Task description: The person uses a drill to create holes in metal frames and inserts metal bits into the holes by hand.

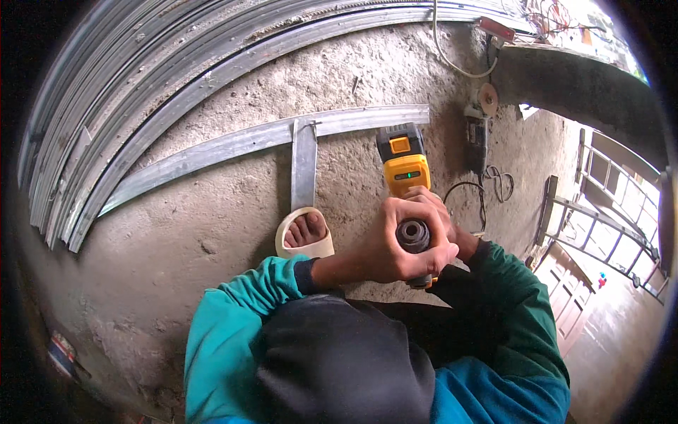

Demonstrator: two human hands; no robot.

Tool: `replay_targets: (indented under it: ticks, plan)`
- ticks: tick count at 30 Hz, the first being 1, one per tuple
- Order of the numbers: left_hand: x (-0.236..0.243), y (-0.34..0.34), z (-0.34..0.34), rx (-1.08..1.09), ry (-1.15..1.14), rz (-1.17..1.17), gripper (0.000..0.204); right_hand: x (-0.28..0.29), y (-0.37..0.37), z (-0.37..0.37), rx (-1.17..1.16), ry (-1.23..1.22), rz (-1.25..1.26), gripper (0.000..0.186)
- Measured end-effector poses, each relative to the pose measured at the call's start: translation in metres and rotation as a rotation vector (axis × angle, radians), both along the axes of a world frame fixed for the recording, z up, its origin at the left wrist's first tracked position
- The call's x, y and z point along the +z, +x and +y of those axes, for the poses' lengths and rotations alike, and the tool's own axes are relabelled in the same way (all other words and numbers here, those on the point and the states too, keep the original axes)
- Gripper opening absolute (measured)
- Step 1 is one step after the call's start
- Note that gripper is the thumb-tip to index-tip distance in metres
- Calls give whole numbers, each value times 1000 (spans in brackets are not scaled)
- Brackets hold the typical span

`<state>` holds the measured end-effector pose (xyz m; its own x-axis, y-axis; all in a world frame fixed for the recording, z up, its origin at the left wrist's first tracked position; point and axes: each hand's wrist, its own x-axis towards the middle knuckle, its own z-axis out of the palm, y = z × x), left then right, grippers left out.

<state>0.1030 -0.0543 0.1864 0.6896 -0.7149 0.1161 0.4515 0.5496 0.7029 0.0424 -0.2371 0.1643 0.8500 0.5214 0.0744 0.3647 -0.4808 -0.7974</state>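
**Rough concrete floor [191, 247], cordless drill [406, 180] nose-up in both hands**

Head view, the only one. 12 = top of frame; bearings taken from the hands.

Drill: yellow and black, right of centre. Battery pack [401, 145] sticks out toward 12, a shade to the 11 side. Chuck [412, 235] faces up at the camera, socket dark, no bit visible in it.

Left hand [397, 244]: comes in from 8, curled round the nose, thumb and index making a ring about the chuck. Right hand [462, 242]: comes in from 4, mostly behind the left, fingers bent round the grip. Can't tell how tight, or whether a finger is on the trigger.

Key relation: handle-to-battery axis runs from the hands to 12; nose axis points back at the wearer's head. Left hand nearer the chuck, right nearer the handle.

Around it: foot [305, 230] in a cream slide [321, 248] at 9. Short metal strip [304, 173] runs from the toe toward 12 and meets a long metal strip [360, 119], T-shape, at 10 to 11. Battery overlaps the long strip's near edge in frame; height gap can't be told. Stacked metal channels [127, 106] at 10, farther out. Angle grinder [477, 138] at 1, clear of the hands. Ladder [600, 223] at 3, well apart.
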Motion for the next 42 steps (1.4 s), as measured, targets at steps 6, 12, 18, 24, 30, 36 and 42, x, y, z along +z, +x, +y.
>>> replay_targets:
  ticks: [6, 12, 18, 24, 30, 36, 42]
  plan:
    - [2, 0, 3, 3, 73, 218, 18, 3, -6, 7, -55, -38, 69, 43]
    - [1, 1, 3, 3, 61, 156, 16, 2, -6, 5, -51, -31, 68, 42]
    - [-3, 7, 7, -123, -185, 284, 12, -41, -58, -9, -138, 134, 279, 46]
    - [-27, 3, 24, 20, -204, 643, 102, 8, -22, 18, -107, 106, 250, 51]
    - [-92, 1, 95, 421, 968, 194, 40, 20, -12, 7, -388, 347, 867, 43]
    - [-91, 48, 91, 635, 1148, -601, 11, -34, -41, -18, -319, 110, 677, 76]
    - [-109, 107, 64, 381, 1210, -1219, 21, -75, -74, -33, -451, 14, 790, 88]
